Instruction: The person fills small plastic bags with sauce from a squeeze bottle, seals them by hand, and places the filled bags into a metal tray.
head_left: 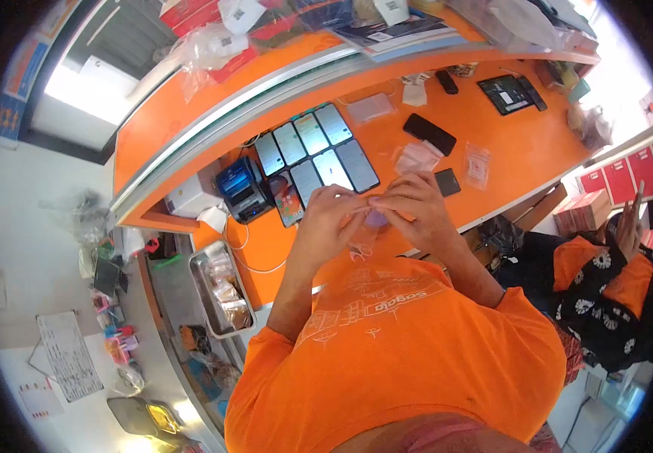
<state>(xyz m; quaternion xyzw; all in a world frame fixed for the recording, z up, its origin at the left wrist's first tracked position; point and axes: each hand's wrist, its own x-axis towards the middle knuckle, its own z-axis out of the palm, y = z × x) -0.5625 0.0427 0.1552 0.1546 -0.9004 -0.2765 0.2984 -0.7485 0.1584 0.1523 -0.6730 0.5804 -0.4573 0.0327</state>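
Observation:
My left hand [330, 223] and my right hand [418, 211] meet at the front edge of the orange counter [266, 263]. The fingers of both are pinched together at the top of a small clear plastic bag [364, 235], which hangs between them. Something purplish shows in or behind the bag; I cannot make out what it is. Just beyond my left hand lie several phones in two rows, with lit screens [312, 134]. Past my right hand are a black phone [430, 134], a crumpled clear packet [418, 157] and a smaller dark phone [447, 182].
A blue and black device [245, 189] stands left of the phones, with a white cable. A metal tray [221, 290] of packets is at the left. Another clear packet [478, 167] and an opened tablet [505, 93] lie right. A person [605, 279] in patterned clothing is at the far right.

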